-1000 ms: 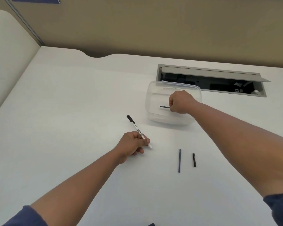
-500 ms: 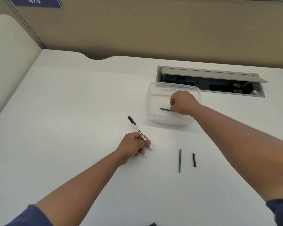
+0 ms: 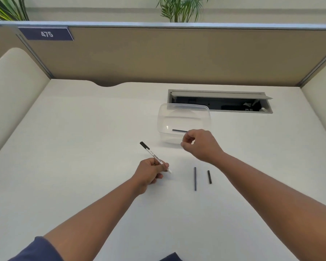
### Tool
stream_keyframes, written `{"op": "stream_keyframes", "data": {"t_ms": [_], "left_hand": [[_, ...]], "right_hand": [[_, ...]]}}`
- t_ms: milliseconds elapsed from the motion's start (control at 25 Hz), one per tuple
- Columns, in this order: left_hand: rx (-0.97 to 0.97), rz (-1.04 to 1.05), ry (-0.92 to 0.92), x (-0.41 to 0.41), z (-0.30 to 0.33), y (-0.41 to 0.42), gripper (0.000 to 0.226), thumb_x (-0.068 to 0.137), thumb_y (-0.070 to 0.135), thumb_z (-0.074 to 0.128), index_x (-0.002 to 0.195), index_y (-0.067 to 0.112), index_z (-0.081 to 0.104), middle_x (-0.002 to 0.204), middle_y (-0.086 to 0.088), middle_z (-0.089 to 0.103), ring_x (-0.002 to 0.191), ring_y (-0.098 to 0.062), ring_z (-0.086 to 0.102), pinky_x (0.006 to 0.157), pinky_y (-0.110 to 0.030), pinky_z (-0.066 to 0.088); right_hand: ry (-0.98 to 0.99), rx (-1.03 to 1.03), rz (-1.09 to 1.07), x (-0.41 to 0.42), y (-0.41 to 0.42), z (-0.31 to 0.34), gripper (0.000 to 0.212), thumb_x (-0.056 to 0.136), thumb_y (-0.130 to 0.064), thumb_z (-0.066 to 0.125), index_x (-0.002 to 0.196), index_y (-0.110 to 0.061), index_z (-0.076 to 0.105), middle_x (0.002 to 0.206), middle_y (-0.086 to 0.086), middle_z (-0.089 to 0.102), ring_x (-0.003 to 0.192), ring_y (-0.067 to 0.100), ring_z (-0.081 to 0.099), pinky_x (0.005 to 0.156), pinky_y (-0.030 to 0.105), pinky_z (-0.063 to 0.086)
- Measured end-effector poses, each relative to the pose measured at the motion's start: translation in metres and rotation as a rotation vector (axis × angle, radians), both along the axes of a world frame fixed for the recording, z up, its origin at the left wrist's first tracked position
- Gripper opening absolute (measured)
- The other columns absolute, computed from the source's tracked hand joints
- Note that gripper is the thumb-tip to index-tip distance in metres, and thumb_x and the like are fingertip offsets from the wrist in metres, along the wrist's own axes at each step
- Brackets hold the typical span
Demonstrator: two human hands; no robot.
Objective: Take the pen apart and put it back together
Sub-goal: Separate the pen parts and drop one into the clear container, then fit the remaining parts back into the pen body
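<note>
1. The left hand (image 3: 151, 171) is closed around the barrel of a white pen body with a black cap (image 3: 155, 157). The capped end points up and away to the left; the white tip protrudes just past the fingers toward the right and sits close to the white desk (image 3: 73, 147).
2. The right hand (image 3: 199, 145) is loosely curled, thumb and forefinger close together, near the front wall of a clear plastic rectangular container (image 3: 183, 125). Whether the fingers actually have hold of anything cannot be told.
3. A thin dark rod (image 3: 179, 130) lies roughly level in the container, its right end meeting the right-hand fingers.
4. A long slim grey stick (image 3: 195, 178) lies on the desk between the two forearms, pointing away from the person.
5. A shorter black piece (image 3: 209, 177) lies just to the right of that stick, apart from it and nearly parallel.
6. An open grey cable tray (image 3: 220, 99) is set into the desk behind the container.
</note>
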State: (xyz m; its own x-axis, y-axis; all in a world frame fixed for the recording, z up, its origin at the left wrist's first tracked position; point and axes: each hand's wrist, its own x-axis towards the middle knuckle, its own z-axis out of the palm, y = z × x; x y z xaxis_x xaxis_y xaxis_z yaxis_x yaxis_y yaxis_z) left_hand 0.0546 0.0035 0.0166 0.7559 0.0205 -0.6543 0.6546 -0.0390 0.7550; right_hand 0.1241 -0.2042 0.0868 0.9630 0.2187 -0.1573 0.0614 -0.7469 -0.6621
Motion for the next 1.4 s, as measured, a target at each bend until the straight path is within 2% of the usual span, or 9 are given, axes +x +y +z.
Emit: {"op": "stream_keyframes", "data": {"t_ms": [320,480,640,800,920,1040,1120,1240,1400], "left_hand": [[-0.151,0.131,0.02,-0.029,0.024,-0.017,0.013,0.085,0.023,0.081,0.093,0.018,0.072,0.084,0.002,0.072,0.073,-0.014,0.058,0.059,-0.023,0.041],[-0.206,0.144,0.042,-0.04,0.03,-0.023,0.01,0.085,0.023,0.081,0.09,0.02,0.072,0.073,0.008,0.067,0.071,-0.012,0.055,0.058,-0.022,0.04],[-0.215,0.13,0.027,-0.05,0.039,-0.029,0.011,0.084,0.025,0.081,0.091,0.022,0.073,0.086,0.003,0.068,0.073,-0.013,0.055,0.06,-0.022,0.04],[-0.099,0.17,-0.054,-0.058,0.044,-0.031,0.056,0.082,0.035,0.083,0.126,0.022,0.051,0.111,0.001,0.062,0.09,-0.018,0.06,0.072,-0.028,0.045],[0.232,0.238,-0.222,-0.069,0.041,-0.029,0.08,0.079,0.038,0.084,0.133,0.03,0.025,0.135,0.0,0.037,0.122,-0.022,0.045,0.092,-0.035,0.039],[0.789,-0.136,-0.622,-0.071,0.028,-0.014,0.082,0.079,0.047,0.078,0.143,0.03,0.031,0.148,0.003,0.027,0.137,-0.019,0.024,0.11,-0.034,0.027],[0.979,-0.502,-0.803,-0.063,0.025,-0.006,0.07,0.086,0.049,0.07,0.147,0.031,0.041,0.152,0.006,0.037,0.145,-0.021,0.024,0.117,-0.04,0.024],[1.004,-0.776,-0.826,-0.053,0.026,-0.005,0.047,0.097,0.035,0.06,0.142,0.031,0.052,0.141,0.009,0.057,0.134,-0.022,0.046,0.109,-0.039,0.035],[0.949,-0.848,-0.769,-0.055,0.023,-0.002,0.034,0.102,0.017,0.047,0.129,0.03,0.062,0.116,0.007,0.068,0.102,-0.025,0.059,0.084,-0.038,0.047]], "right_hand": [[0.173,0.114,0.017,-0.085,-0.004,-0.026,0.019,0.082,-0.039,0.076,0.091,-0.025,0.07,0.089,-0.01,0.07,0.066,0.005,0.057,0.065,0.029,0.051],[0.145,0.118,0.008,-0.102,-0.001,-0.031,0.014,0.083,-0.042,0.074,0.083,-0.028,0.07,0.079,-0.015,0.069,0.065,-0.001,0.055,0.075,0.035,0.051],[0.136,0.177,-0.039,-0.111,0.002,-0.031,0.012,0.086,-0.033,0.073,0.08,-0.024,0.071,0.082,-0.011,0.071,0.071,-0.001,0.056,0.073,0.029,0.05],[0.097,0.146,-0.079,-0.115,-0.003,-0.03,0.012,0.087,-0.03,0.072,0.078,-0.022,0.071,0.076,-0.011,0.069,0.068,0.001,0.055,0.072,0.03,0.048],[0.109,0.12,-0.065,-0.114,-0.012,-0.027,0.011,0.088,-0.027,0.071,0.078,-0.022,0.07,0.071,-0.01,0.066,0.064,0.005,0.057,0.068,0.032,0.051],[0.084,0.083,-0.045,-0.115,-0.017,-0.025,0.013,0.087,-0.029,0.07,0.075,-0.025,0.068,0.072,-0.008,0.068,0.064,0.009,0.061,0.069,0.034,0.054],[0.068,0.076,-0.039,-0.117,-0.019,-0.025,0.013,0.088,-0.029,0.07,0.076,-0.025,0.068,0.073,-0.008,0.069,0.064,0.009,0.061,0.068,0.033,0.053],[0.055,0.096,-0.018,-0.121,-0.02,-0.025,0.012,0.088,-0.028,0.07,0.076,-0.025,0.069,0.072,-0.009,0.068,0.059,0.002,0.056,0.063,0.028,0.049],[0.091,0.133,0.007,-0.124,-0.021,-0.027,0.008,0.087,-0.026,0.072,0.08,-0.024,0.071,0.073,-0.011,0.067,0.056,-0.003,0.051,0.06,0.022,0.041]]}}
